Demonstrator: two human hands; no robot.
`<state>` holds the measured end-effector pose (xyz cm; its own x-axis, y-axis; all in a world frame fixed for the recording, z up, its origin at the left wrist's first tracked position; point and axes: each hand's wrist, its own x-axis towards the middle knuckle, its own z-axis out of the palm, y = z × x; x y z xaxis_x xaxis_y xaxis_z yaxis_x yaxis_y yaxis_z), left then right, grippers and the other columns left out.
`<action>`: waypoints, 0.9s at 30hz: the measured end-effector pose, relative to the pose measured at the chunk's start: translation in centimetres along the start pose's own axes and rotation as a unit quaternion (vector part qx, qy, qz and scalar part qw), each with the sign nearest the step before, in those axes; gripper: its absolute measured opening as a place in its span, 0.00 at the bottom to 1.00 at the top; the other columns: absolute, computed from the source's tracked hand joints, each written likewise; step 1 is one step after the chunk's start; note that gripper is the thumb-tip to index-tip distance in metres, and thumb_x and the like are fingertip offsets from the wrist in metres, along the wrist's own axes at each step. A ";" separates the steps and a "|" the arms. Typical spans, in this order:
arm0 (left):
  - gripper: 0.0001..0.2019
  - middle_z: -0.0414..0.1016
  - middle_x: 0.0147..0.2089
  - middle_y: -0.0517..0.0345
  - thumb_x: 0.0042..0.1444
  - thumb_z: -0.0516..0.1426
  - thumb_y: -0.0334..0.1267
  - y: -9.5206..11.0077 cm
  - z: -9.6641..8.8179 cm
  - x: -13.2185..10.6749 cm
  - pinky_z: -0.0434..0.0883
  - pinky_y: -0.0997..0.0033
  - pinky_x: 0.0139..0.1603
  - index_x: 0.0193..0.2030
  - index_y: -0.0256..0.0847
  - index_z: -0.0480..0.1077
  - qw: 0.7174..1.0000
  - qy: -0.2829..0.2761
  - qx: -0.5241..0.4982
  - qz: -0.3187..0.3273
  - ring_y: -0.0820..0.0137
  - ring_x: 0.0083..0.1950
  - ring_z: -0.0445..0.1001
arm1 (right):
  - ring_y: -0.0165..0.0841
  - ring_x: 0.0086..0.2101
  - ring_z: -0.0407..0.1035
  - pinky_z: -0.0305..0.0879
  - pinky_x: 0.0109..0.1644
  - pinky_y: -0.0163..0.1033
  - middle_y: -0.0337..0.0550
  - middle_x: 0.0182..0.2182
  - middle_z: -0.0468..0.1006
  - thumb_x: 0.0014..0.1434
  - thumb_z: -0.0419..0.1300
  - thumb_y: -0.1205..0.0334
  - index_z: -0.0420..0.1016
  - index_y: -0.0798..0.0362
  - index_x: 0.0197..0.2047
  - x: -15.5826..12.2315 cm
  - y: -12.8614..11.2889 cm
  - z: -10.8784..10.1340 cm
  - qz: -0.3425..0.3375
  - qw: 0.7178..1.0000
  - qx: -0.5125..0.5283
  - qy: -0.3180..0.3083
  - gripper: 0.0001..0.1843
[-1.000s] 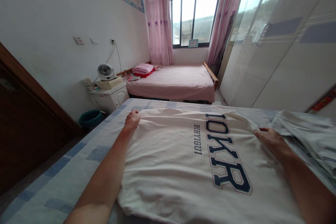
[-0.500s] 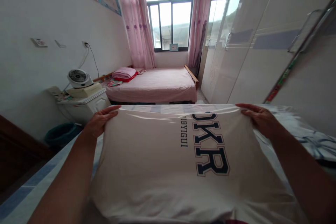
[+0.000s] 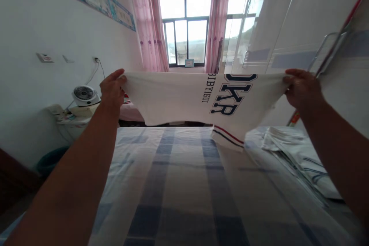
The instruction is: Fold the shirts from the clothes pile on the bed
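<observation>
A white T-shirt (image 3: 178, 98) with dark blue block letters hangs stretched in the air above the bed. My left hand (image 3: 111, 90) pinches its left edge, fingers closed on the cloth. My right hand (image 3: 302, 86) grips its right edge the same way. A striped cuff or hem dangles from the shirt's lower right, almost touching the blue-checked bedsheet (image 3: 184, 184) below.
A pile of pale clothes (image 3: 300, 153) lies on the bed's right side. White wardrobe doors (image 3: 288, 27) stand at the right. A small fan (image 3: 83, 95) sits on a nightstand at the left. A pink bed and a window with pink curtains are beyond.
Both hands have lifted the T-shirt off the bed; it lay flat a second ago and now hangs stretched between them at chest height. The view has tilted up.
</observation>
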<state>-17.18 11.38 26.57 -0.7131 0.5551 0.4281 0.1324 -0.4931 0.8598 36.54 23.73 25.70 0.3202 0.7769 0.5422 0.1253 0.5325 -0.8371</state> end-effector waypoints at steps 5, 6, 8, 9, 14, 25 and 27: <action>0.24 0.75 0.42 0.57 0.45 0.64 0.30 -1.3 -5.0 -3.7 0.69 0.74 0.38 0.52 0.34 0.69 0.995 -0.097 -0.005 0.007 0.78 0.34 0.69 | 0.21 0.32 0.64 0.63 0.39 0.33 0.40 0.40 0.71 0.53 0.55 0.73 0.64 0.51 0.57 -4.8 1.9 -3.7 0.064 0.997 -0.008 -0.049 0.27; 0.24 0.75 0.43 0.58 0.42 0.65 0.31 -2.3 -6.7 -5.3 0.70 0.75 0.38 0.49 0.36 0.71 0.993 -0.120 0.009 -0.005 0.76 0.36 0.70 | 0.23 0.33 0.66 0.64 0.40 0.34 0.40 0.40 0.71 0.52 0.56 0.72 0.65 0.49 0.56 -6.7 3.1 -4.8 0.090 0.994 -0.011 -0.067 0.27; 0.26 0.76 0.40 0.60 0.35 0.68 0.34 -4.4 -10.1 -8.7 0.70 0.77 0.38 0.47 0.39 0.73 0.985 -0.148 0.061 -0.064 0.75 0.37 0.71 | 0.28 0.36 0.68 0.66 0.43 0.35 0.41 0.40 0.72 0.48 0.58 0.70 0.67 0.47 0.53 -10.6 5.7 -7.3 0.148 0.983 -0.034 -0.102 0.26; 0.28 0.77 0.39 0.61 0.34 0.68 0.36 -5.4 -11.7 -10.5 0.69 0.77 0.38 0.47 0.40 0.73 0.975 -0.168 0.102 -0.108 0.74 0.37 0.71 | 0.30 0.37 0.69 0.66 0.44 0.35 0.41 0.40 0.73 0.47 0.59 0.68 0.68 0.46 0.52 -12.6 7.0 -8.5 0.177 0.975 -0.055 -0.126 0.26; 0.30 0.78 0.42 0.55 0.32 0.68 0.45 -9.0 -17.2 -17.3 0.69 0.75 0.37 0.47 0.41 0.75 0.899 -0.258 0.246 -0.254 0.66 0.40 0.74 | 0.43 0.46 0.69 0.68 0.41 0.39 0.44 0.49 0.74 0.42 0.63 0.60 0.68 0.40 0.52 -19.8 11.1 -12.5 0.339 0.906 -0.140 -0.212 0.31; 0.37 0.76 0.33 0.56 0.35 0.66 0.48 -9.3 -15.7 -18.0 0.65 0.77 0.30 0.55 0.35 0.70 0.912 -0.215 0.245 -0.247 0.71 0.32 0.70 | 0.35 0.39 0.67 0.65 0.29 0.30 0.46 0.48 0.71 0.43 0.64 0.56 0.64 0.47 0.55 -20.3 10.9 -10.4 0.336 0.923 -0.154 -0.102 0.34; 0.33 0.76 0.33 0.58 0.40 0.65 0.47 -8.8 -16.5 -17.8 0.67 0.77 0.34 0.55 0.39 0.70 0.926 -0.231 0.189 -0.231 0.71 0.34 0.71 | 0.31 0.38 0.67 0.67 0.34 0.29 0.40 0.45 0.72 0.38 0.66 0.59 0.66 0.44 0.51 -20.3 10.6 -11.1 0.298 0.947 -0.051 -0.113 0.33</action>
<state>-17.00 -5.19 6.75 -0.3943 0.9189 -0.0122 0.1810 0.0907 0.9793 41.74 9.86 5.01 0.1548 0.9873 -0.0358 0.0790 -0.0485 -0.9957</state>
